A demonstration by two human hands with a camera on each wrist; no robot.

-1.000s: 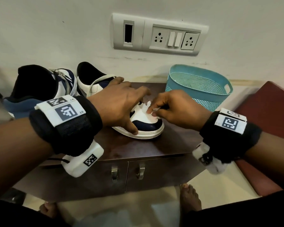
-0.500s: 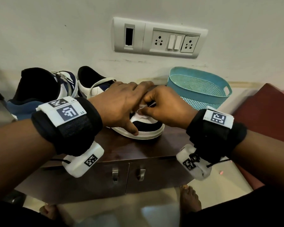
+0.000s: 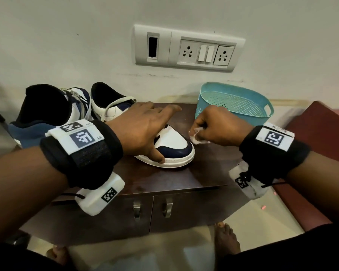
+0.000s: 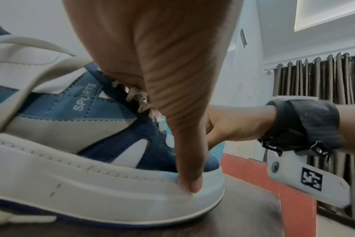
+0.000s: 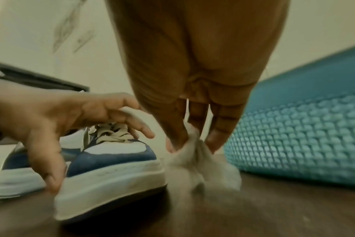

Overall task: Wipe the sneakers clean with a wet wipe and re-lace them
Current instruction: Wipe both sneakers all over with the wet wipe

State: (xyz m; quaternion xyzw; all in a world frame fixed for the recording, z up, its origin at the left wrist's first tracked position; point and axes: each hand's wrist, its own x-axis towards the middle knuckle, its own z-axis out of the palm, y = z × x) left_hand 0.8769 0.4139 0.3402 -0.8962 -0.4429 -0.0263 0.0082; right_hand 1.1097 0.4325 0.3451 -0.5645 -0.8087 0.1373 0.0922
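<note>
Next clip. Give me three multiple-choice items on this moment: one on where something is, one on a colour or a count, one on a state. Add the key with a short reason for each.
1. Where is the basket?
A. On the cabinet, right of the sneaker being held
B. On the floor under the cabinet
C. Left of both sneakers

2. What colour is the basket?
A. Red
B. Teal
C. Black

3. What is the right hand doing?
A. Resting flat and empty on the cabinet
B. Pinching a crumpled wipe just beside the sneaker's toe
C. Pulling a drawer handle

Key:
1 A, the head view shows it on the cabinet top by the wall, right of the sneaker.
2 B, both the head and right wrist views show teal mesh.
3 B, the right wrist view shows fingertips closed on the wipe, while the left hand steadies the sneaker.
</note>
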